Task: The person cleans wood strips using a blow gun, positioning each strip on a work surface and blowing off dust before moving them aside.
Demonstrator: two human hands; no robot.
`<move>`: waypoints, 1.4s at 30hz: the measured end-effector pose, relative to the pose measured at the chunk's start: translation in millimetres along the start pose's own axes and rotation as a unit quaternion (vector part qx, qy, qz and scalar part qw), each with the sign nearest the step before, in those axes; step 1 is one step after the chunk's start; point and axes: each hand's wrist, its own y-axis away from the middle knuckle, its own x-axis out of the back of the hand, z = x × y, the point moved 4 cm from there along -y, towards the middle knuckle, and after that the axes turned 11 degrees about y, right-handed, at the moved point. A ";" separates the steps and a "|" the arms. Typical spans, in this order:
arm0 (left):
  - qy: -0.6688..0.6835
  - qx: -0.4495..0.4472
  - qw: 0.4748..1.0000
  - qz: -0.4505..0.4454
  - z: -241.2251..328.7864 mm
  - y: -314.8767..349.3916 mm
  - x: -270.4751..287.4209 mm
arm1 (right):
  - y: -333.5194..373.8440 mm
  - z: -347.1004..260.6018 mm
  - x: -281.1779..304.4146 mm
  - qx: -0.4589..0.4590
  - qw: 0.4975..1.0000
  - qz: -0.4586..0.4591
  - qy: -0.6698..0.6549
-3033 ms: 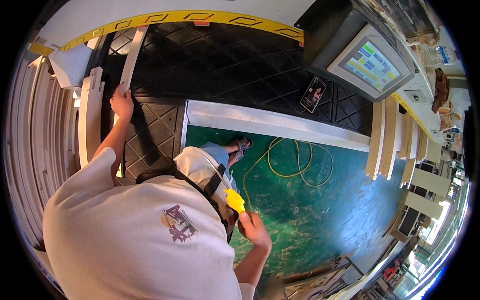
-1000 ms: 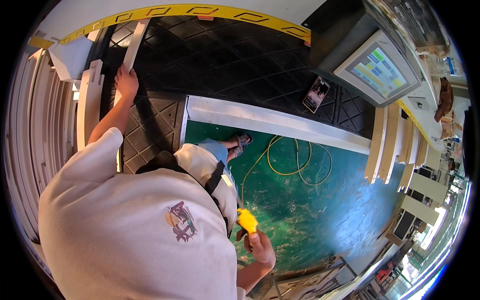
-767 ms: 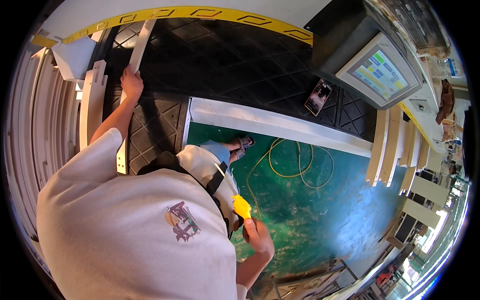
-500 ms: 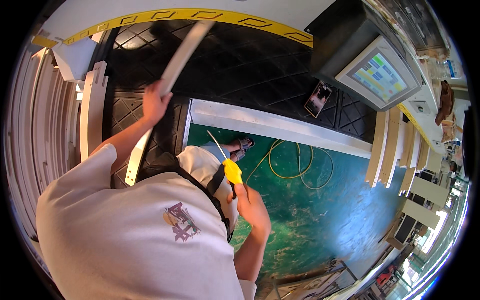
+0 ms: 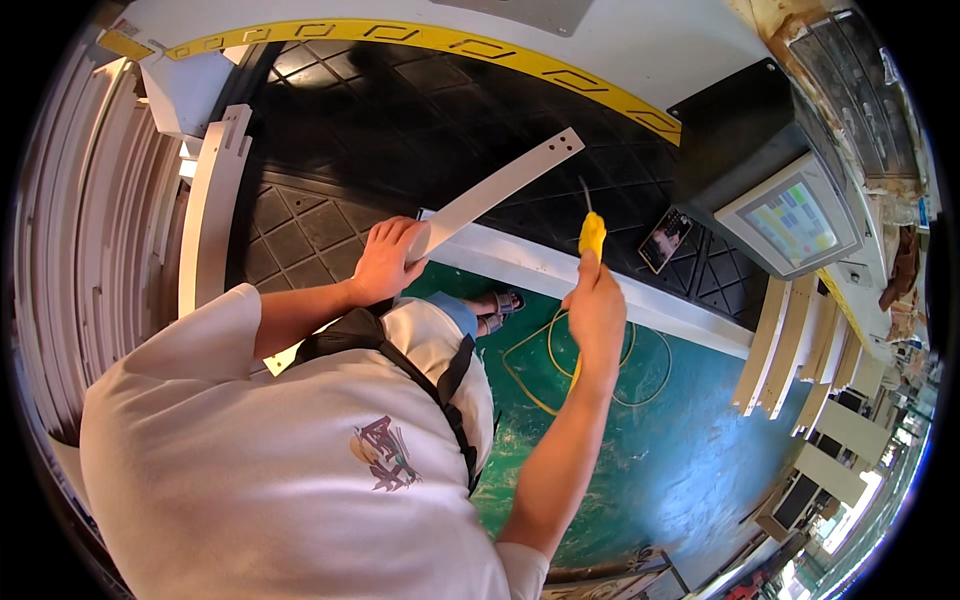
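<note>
My left hand (image 5: 388, 260) is closed around a long pale board (image 5: 500, 185), which slants up to the right over the black ribbed surface. Several small holes mark the board's far end; part of its length is hidden behind my hand and arm. In my right hand (image 5: 598, 310) is a yellow air blow gun (image 5: 592, 235) with a thin metal nozzle. That nozzle points upward, just right of the board's holed end and apart from it. My fingers cover the lower part of the gun.
A black mat-like bed (image 5: 390, 120) lies ahead, with a white edge beam (image 5: 540, 265). To the right are a touchscreen panel (image 5: 790, 220), a phone (image 5: 665, 240) and stacked boards (image 5: 775, 345). More boards (image 5: 215, 210) stand left. A yellow hose (image 5: 530, 400) loops on the green floor.
The board has swung to the right, its holed end now over the black bed. My left hand has shifted right, and my right hand has raised the air blow gun up and right.
</note>
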 end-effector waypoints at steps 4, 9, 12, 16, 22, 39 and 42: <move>0.006 0.008 1.000 0.000 -0.1 0.3 1.5 | -29.5 -11.7 6.8 -0.033 0.998 -0.051 -0.020; 0.006 0.001 1.000 0.002 0.7 -0.1 0.2 | -34.3 -15.4 6.6 -0.030 0.998 -0.040 -0.033; 0.004 -0.004 1.000 0.008 0.7 -0.2 -0.7 | -34.1 -16.3 6.5 -0.016 0.999 -0.018 -0.032; 0.000 -0.011 1.000 0.018 0.1 0.4 -3.1 | -30.1 -5.8 2.3 0.004 0.999 -0.020 -0.044; 0.004 -0.012 1.000 0.028 4.3 -1.1 -5.3 | 10.9 18.4 3.4 -0.042 0.976 -0.126 -0.173; -0.072 -0.228 0.940 -0.246 58.0 -85.7 10.2 | 279.2 225.0 -53.4 -0.033 0.844 -0.013 -0.536; -0.184 -0.192 0.912 -0.313 -1.2 -98.3 40.7 | 299.7 226.1 -66.8 -0.045 0.838 -0.013 -0.543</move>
